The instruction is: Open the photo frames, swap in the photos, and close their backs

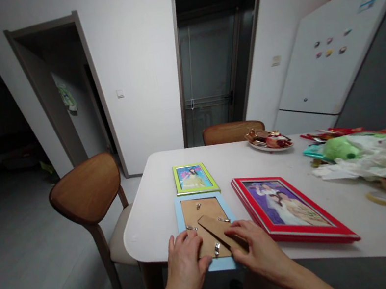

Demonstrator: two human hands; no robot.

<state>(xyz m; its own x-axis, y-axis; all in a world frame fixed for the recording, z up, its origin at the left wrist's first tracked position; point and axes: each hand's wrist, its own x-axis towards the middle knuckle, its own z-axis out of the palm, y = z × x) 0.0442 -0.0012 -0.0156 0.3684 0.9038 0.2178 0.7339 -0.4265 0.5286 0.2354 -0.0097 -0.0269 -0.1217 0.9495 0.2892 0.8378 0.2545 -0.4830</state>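
A light blue frame (179, 212) lies face down at the table's front edge, its brown backing board (190, 209) up, with metal clips and a slanted brown stand flap (211, 227). My left hand (186, 260) rests on the frame's left side, fingers bent and apart over the board and a clip. On the right side, my right hand (256, 248) has its fingers curled round the lower part of the flap. Behind the blue frame lies a green frame (214, 180) with a picture. Stacked red frames (306, 233) lie to the right, a group picture on top.
A plate of items (271, 143) stands at the table's back edge. Plastic bags (378, 156) and a tape roll (382, 199) lie at the right of the white table (147, 222). Wooden chairs stand at the left (90, 187) and behind (232, 132).
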